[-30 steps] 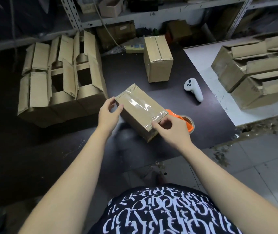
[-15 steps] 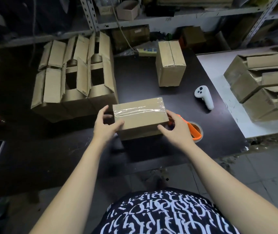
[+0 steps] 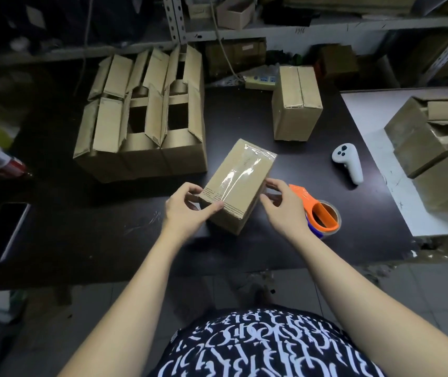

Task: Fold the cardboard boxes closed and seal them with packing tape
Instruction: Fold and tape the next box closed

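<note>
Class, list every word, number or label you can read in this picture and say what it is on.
"1916", roughly, handwritten on the shelf edge: too faint to be sure.
Print on the held box: too small to read.
White marks on the shirt: stylised, not readable.
Label on the power strip: blurred.

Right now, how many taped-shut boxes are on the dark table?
2: one box held between the left hand and right hand, another sealed box standing at the table's far side. Others may be hidden.
</note>
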